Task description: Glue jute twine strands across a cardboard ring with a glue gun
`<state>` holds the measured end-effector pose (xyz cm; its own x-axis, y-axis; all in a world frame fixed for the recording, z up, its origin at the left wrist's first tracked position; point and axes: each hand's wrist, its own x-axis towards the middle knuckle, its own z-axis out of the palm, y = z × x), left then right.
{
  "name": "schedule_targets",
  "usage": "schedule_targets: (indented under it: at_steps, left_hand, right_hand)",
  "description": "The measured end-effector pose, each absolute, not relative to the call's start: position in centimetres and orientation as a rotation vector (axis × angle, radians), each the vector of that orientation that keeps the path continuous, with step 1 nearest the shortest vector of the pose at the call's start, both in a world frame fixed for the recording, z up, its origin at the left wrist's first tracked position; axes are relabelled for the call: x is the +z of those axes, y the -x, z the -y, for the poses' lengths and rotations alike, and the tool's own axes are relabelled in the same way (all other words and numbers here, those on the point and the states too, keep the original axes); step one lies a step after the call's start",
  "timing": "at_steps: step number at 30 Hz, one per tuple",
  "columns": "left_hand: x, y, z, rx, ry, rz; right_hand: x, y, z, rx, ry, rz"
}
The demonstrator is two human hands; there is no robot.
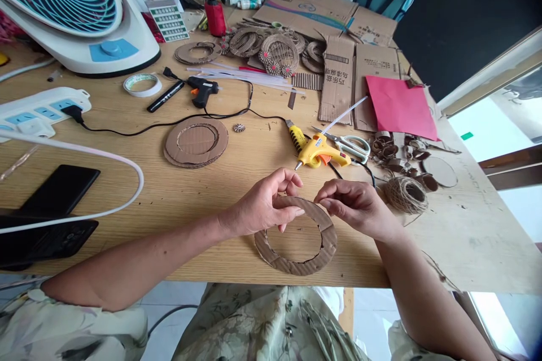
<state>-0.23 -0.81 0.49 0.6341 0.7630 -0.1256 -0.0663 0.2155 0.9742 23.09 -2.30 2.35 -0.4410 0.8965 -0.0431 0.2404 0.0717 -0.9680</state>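
Observation:
A flat cardboard ring (328, 240) with a rough inner edge is held tilted just above the table's front edge. My left hand (271, 200) grips its upper left part, thumb on the face and fingers behind. At the ring's upper right edge, my right hand (355, 206) is closed in a pinch; what lies between its fingertips is too small or hidden to make out. Beyond the hands lies a yellow glue gun (319, 151) with a clear glue stick in its back. A yellow utility knife (296, 134) and scissors (353, 145) lie beside it.
A round cardboard piece (171, 146), black glue gun (203, 90), tape roll (143, 85) and power strip (42, 107) are on the left, near a fan (118, 39). Twine (406, 194), cardboard scraps and red paper (400, 107) lie right. More cardboard rings (197, 52) are at the back.

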Motion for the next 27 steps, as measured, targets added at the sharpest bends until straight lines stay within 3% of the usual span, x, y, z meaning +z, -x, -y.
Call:
schedule_targets:
  at_steps: [27]
  left_hand:
    - [0.42,0.12,0.50,0.669,-1.225,-0.658]
  right_hand:
    - [2.38,-23.32,2.76,1.302,1.131,1.811]
